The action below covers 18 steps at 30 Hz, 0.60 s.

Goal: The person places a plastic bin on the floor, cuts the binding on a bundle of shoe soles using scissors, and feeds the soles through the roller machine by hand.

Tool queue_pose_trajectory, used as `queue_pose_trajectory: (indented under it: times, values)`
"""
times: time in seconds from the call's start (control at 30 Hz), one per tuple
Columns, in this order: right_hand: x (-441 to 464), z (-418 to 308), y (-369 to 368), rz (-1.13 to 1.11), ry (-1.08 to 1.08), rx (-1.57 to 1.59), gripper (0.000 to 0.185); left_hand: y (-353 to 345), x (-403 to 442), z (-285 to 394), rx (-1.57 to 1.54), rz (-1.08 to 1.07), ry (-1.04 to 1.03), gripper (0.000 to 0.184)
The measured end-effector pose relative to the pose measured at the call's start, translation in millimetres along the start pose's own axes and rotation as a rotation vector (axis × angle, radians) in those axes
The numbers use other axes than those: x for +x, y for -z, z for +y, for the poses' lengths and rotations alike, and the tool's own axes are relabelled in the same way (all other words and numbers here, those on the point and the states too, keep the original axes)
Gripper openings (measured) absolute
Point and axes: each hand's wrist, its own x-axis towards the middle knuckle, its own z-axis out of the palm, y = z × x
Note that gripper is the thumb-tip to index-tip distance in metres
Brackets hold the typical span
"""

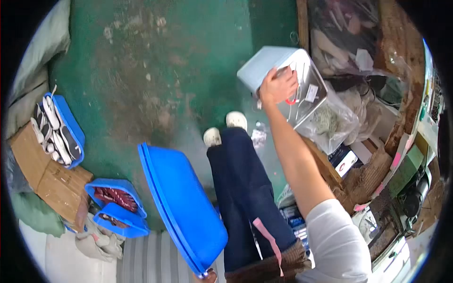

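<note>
My left hand (207, 277), mostly cut off at the lower edge, is closed on the end of a blue plastic tub (188, 198). The tub is tipped on its side beside my left leg, its underside towards me. A doubled rim suggests more than one tub nested together. Out ahead on the right, my right hand (279, 86) has its fingers curled over the edge of a shiny, square-sided metal bin (269, 59), which is tilted. A white label (311, 93) sticks to the bin, and a small red piece (291, 101) shows beside my wrist.
Blue tubs holding shoes (56, 129) and dark red items (115, 197) stand at the left, near a flattened cardboard box (49, 174). A cluttered wooden bench (396, 42) with plastic bags (335, 118) runs along the right. The green floor (203, 56) is stained.
</note>
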Motion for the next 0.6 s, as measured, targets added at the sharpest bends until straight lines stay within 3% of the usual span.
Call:
queue_pose_trajectory:
  times: [0.03, 0.07, 0.13, 0.17, 0.2, 0.27, 0.3, 0.33, 0.4, 0.43, 0.5, 0.53, 0.57, 0.6]
  values:
    - [0, 5, 2, -0.01, -0.005, -0.004, 0.049, -4, -17, -6, 0.021, 0.202, -0.099, 0.044]
    - [2, 2, 8, 0.012, 0.007, -0.035, 0.045, 9, -4, -6, -0.132, 0.219, -0.111, 0.049]
    - [8, 16, -1, 0.001, 0.035, 0.079, 0.043, -93, 0, -16, -0.086, 0.294, -0.3, 0.05]
    - [5, 24, 2, -0.036, 0.039, 0.189, 0.042, -104, 2, -23, -0.111, 0.138, -0.343, 0.06]
    - [11, 32, 11, -0.116, -0.132, 0.355, 0.038, -102, 2, -20, -0.111, 0.132, -0.348, 0.06]
    - [16, 50, 29, -0.073, -0.37, 0.227, 0.034, -103, 10, -7, -0.253, 0.145, -0.176, 0.064]
    - [20, 60, 40, -0.212, -0.529, 0.234, 0.029, -106, 8, -6, -0.261, 0.098, -0.149, 0.069]
    - [20, 67, 49, -0.2, -0.534, 0.236, 0.029, -111, 5, -7, -0.248, 0.094, -0.145, 0.069]
    - [23, 72, 58, -0.469, -0.26, 0.043, 0.025, -151, 6, -14, -0.173, 0.063, -0.153, 0.079]
    - [24, 76, 56, -0.381, -0.138, 0.014, 0.022, -168, 6, -14, -0.165, 0.057, -0.154, 0.079]
    - [26, 69, 56, -0.404, -0.113, 0.046, 0.024, -189, 2, -14, -0.247, 0.179, -0.103, 0.049]
    - [27, 65, 53, -0.429, -0.079, 0.079, 0.027, -189, 1, -12, -0.239, 0.184, -0.105, 0.049]
    - [31, 61, 48, -0.553, -0.236, 0.089, 0.028, -190, 1, -10, -0.234, 0.163, -0.083, 0.049]
    - [33, 59, 46, -0.551, -0.247, 0.09, 0.028, -191, 0, -8, -0.227, 0.144, -0.064, 0.049]
